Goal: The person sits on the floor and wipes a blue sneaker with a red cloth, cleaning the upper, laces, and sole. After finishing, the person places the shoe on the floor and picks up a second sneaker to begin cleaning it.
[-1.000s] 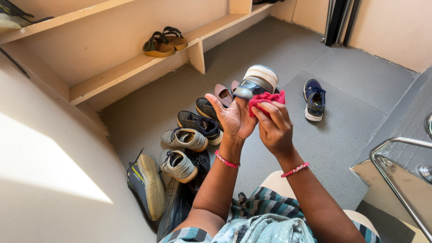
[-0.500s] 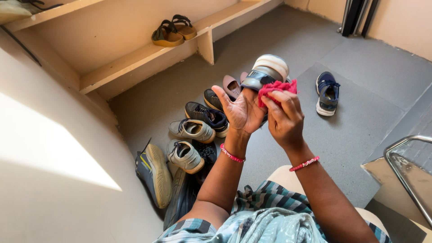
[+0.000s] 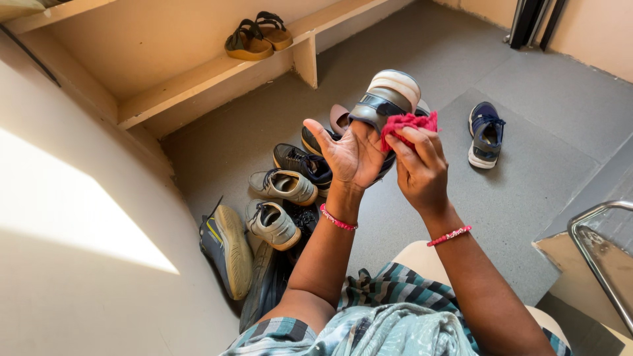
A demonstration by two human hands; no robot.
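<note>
My left hand (image 3: 349, 157) holds up a grey and navy sneaker (image 3: 386, 97) with a white ribbed toe, thumb spread to the left and palm under the shoe. My right hand (image 3: 418, 169) pinches a crumpled red cloth (image 3: 406, 124) and presses it against the side of that shoe. Both wrists wear pink bead bracelets. The part of the shoe behind my hands is hidden.
Several shoes (image 3: 283, 186) lie in a heap on the grey floor at the left, below a wooden shelf (image 3: 198, 86) that carries brown sandals (image 3: 258, 35). A single navy sneaker (image 3: 486, 134) lies apart on the right. A metal rail (image 3: 597, 260) stands at lower right.
The view has shifted a little, so the shelf and shoes sit differently in frame. My hands keep the shoe raised, and the cloth has slid slightly along its side.
</note>
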